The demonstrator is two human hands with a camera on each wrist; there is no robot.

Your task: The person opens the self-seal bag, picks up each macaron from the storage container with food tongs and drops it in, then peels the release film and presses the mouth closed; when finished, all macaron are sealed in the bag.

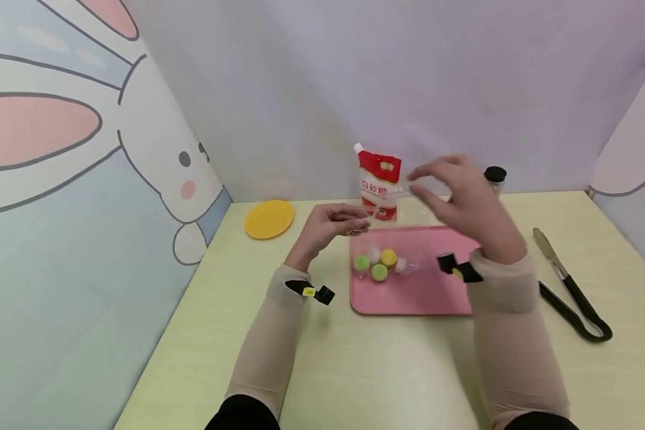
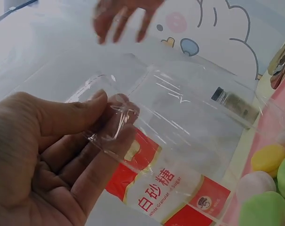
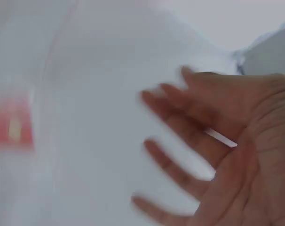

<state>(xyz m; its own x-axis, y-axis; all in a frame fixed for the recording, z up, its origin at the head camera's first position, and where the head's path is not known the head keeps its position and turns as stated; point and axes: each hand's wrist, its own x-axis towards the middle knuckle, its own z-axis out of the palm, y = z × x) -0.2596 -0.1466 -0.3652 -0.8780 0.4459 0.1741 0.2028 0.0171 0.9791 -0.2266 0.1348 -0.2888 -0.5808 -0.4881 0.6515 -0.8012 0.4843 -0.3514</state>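
My left hand (image 1: pixel 335 227) pinches a thin clear plastic piece with crease lines (image 2: pixel 170 103) between thumb and fingers, above the tray's far left corner. It looks like a folded sheet or box, and its far end is hard to make out. My right hand (image 1: pixel 462 197) hovers to the right above the tray, fingers loosely bent and spread, holding nothing. Several macarons (image 1: pixel 378 273), green, yellow and pale, lie together on the left part of the pink tray (image 1: pixel 430 292). Behind the plastic stands a red and white sugar pouch (image 1: pixel 378 185), seen through it in the left wrist view.
A yellow plate (image 1: pixel 269 219) lies at the back left of the table. A small jar with a black lid (image 1: pixel 495 174) stands near the back wall, partly hidden by my right hand. Black-handled tongs (image 1: pixel 583 304) lie right of the tray.
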